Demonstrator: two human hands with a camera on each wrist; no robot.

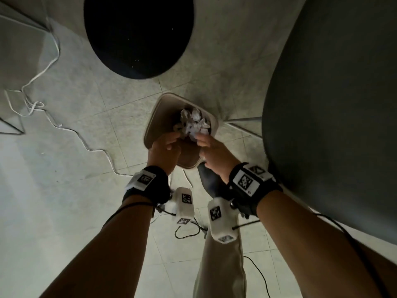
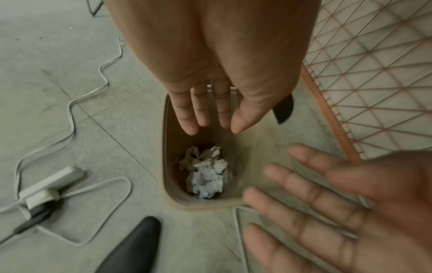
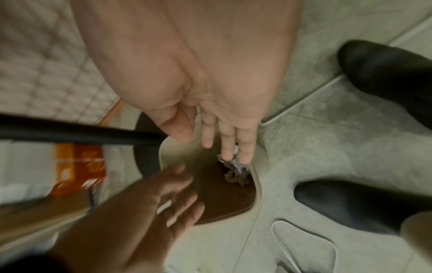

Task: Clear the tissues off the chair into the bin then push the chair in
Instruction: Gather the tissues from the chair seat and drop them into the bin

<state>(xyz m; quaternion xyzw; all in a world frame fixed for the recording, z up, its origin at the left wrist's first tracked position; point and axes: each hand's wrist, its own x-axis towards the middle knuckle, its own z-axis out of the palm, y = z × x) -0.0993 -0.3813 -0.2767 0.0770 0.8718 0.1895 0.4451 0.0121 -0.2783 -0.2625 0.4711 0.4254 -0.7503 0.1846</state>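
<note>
A beige bin [image 1: 153, 119] stands on the tiled floor with crumpled white tissues [image 1: 194, 123] lying inside it. My left hand [image 1: 166, 145] and right hand [image 1: 205, 143] hover side by side just above its opening. The left wrist view shows the left hand [image 2: 210, 118] with straight fingers holding nothing, the tissues [image 2: 205, 175] at the bottom of the bin [image 2: 166, 147], and the right hand [image 2: 327, 212] spread open. In the right wrist view the right hand [image 3: 217, 140] is open above the tissues [image 3: 236, 171], and the left hand [image 3: 163, 203] is blurred. The chair's dark grey seat [image 1: 333, 104] is at the right.
A black round seat [image 1: 137, 35] sits beyond the bin. White cables [image 1: 53, 123] and a power strip [image 2: 51, 182] lie on the floor at the left. My black shoes [image 3: 346, 201] stand close to the bin. The chair's copper wire frame [image 2: 374, 73] is beside the bin.
</note>
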